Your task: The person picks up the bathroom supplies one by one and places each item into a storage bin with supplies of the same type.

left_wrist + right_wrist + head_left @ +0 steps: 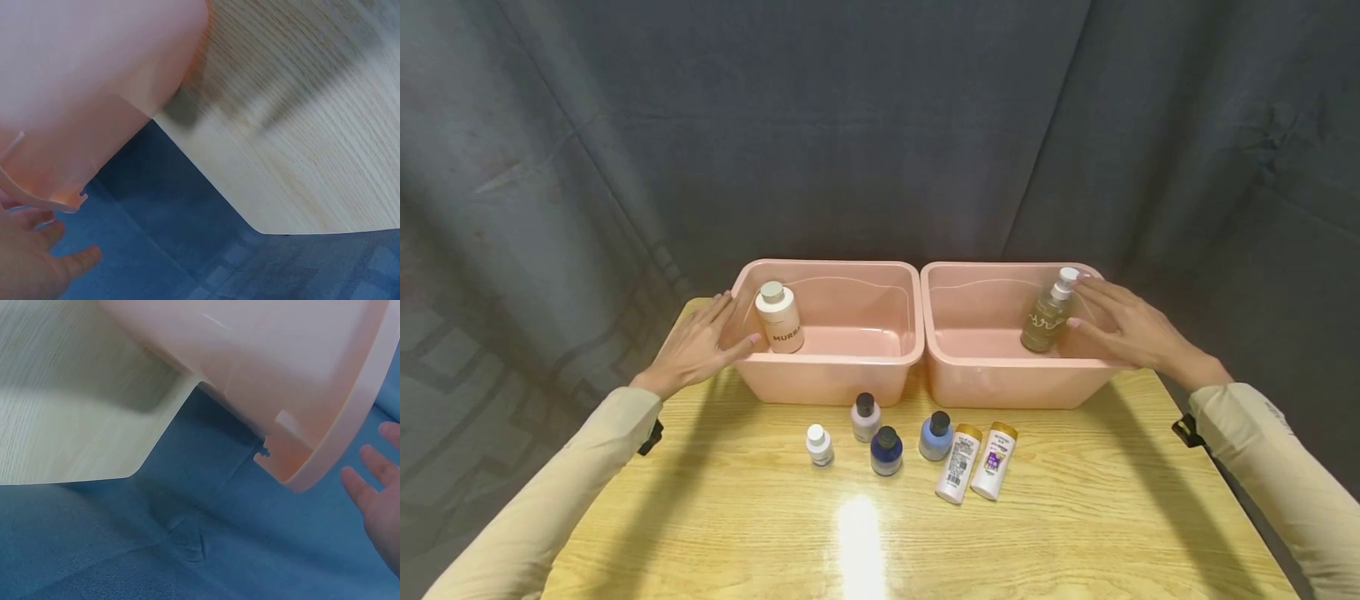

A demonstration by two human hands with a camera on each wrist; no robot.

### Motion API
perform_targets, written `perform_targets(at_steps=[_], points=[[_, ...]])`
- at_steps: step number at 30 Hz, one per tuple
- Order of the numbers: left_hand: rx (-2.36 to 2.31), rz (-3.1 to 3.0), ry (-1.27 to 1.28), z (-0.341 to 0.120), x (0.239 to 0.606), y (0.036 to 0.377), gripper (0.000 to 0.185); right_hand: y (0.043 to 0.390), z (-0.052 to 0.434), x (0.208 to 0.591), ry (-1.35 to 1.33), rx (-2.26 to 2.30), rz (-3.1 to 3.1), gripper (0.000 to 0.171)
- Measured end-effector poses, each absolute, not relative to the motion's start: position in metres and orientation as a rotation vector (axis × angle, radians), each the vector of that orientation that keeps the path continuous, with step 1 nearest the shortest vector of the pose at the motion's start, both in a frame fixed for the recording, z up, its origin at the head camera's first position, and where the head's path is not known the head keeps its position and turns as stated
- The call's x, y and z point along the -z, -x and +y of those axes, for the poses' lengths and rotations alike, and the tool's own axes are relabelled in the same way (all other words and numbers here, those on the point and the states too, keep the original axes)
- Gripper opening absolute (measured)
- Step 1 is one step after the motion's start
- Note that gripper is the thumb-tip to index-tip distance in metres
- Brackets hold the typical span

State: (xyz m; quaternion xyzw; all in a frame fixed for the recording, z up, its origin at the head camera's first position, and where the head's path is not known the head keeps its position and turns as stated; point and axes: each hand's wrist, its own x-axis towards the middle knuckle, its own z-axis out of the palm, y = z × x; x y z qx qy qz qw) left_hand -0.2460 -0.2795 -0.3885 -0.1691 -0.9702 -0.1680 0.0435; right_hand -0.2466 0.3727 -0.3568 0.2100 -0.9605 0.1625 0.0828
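Observation:
My left hand spreads its fingers at the left end of the left pink bin, the thumb over its front rim. Close to that thumb, a white bottle with a white cap and dark lettering stands inside. My right hand reaches over the right end of the right pink bin, fingers extended. Its fingertips overlap a grey-green pump bottle with a white top in the head view. In the right wrist view, this hand's fingers are spread beside the bin's rim.
In front of the bins on the wooden table stand a small white bottle, a pale bottle, a dark blue bottle and a light blue bottle. Two gold-capped white bottles lie to their right. A grey curtain hangs behind.

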Motion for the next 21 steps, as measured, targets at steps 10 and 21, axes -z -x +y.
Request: perform_targets(at_steps=[10,21], points=[[0.536,-2.972,0.502,-0.280,0.394,0.246,0.091,0.247,0.365,0.359,-0.683,-0.510,-2.823,0.070],[0.526,-2.970,0.515,-0.280,0.393,0.246,0.089,0.244,0.355,0.359,-0.743,-0.544,-2.795,0.068]])
